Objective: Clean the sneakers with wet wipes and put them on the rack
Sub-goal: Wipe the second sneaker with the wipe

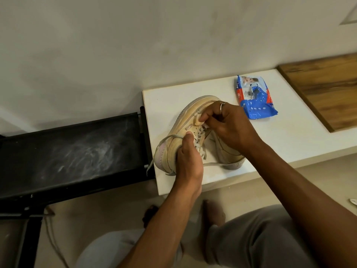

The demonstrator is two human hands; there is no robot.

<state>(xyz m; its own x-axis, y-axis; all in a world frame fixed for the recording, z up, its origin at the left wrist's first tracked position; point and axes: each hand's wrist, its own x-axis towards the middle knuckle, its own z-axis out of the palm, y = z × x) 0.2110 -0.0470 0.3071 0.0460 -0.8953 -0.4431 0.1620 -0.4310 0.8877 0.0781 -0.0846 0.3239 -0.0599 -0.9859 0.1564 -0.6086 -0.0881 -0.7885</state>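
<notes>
— Over the left end of the white tabletop (289, 136), I've got the cream leather sneaker (185, 122) tipped on its side, toe pointing away, heel toward me, sole facing the wall. I can't tell whether it touches the top.

— Who's holding it?

— Both hands. My left hand (188, 161) is wrapped round the heel end, fingers curled underneath, thumb on top beside the grey laces (201, 144). My right hand (229, 122) comes over from the other side, thumb pressed on the upper, fingers curled tight in at the lacing. It has a silver ring (222, 105) on one finger. Something pale shows under those fingers, and I can't tell what it is.

— And the other shoe?

— The matching second sneaker (229, 157) stands on the top just behind, largely hidden by my right wrist.

— Wipes?

— The blue plastic wet-wipes pack (255, 97) lies flat further back on the same top, apart from both shoes. The black metal rack (73, 151), its top shelf dusty, sits against the table's left edge, and a loose lace end hangs that way. A brown wooden board (328, 89) lies far right, and my grey trousers (260, 238) show below.
</notes>
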